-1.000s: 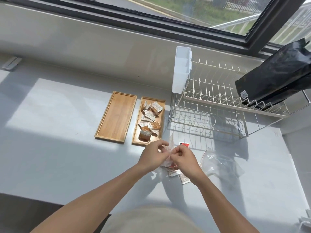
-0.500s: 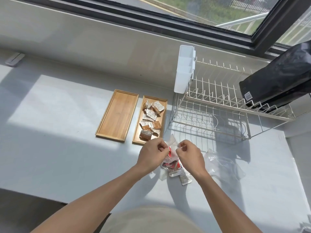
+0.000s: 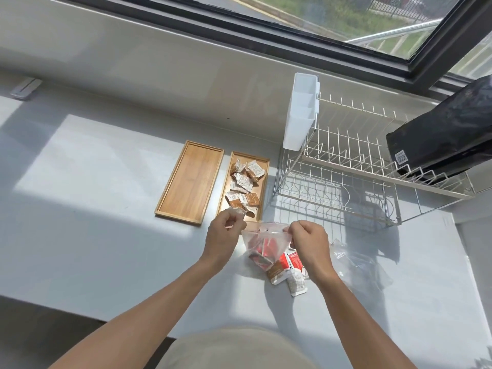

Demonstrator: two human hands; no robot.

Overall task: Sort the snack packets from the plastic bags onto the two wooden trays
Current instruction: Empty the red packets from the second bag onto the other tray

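Presently both hands are raised just above the grey worktop (image 3: 106, 182), pulling a clear plastic bag (image 3: 266, 245) taut between them. The left hand (image 3: 226, 233) pinches the bag's top edge at its left corner with curled fingers; the right hand (image 3: 310, 242) pinches the same edge at the right corner. The bag hangs below the stretched edge and holds several red snack packets (image 3: 262, 249), visible through the film.

Loose packets (image 3: 286, 270), red, brown and white, lie on the worktop directly beneath and to the right of the bag, partly under the right wrist. A second clear bag (image 3: 356, 262) lies crumpled on the worktop to the right of that hand; its contents cannot be made out.

Two wooden trays sit side by side beyond the hands. The left tray (image 3: 190, 181) shows only bare wood. The right tray (image 3: 262, 166) carries a scatter of brown and white packets (image 3: 243, 186) along its length; its near end is just behind the left hand.

A wire dish rack (image 3: 346, 169) stands to the right of the trays, with a white plastic caddy (image 3: 300, 110) hung on its left end and a black bag (image 3: 447, 134) resting on its upper tier. A window (image 3: 346, 14) runs along the wall behind.
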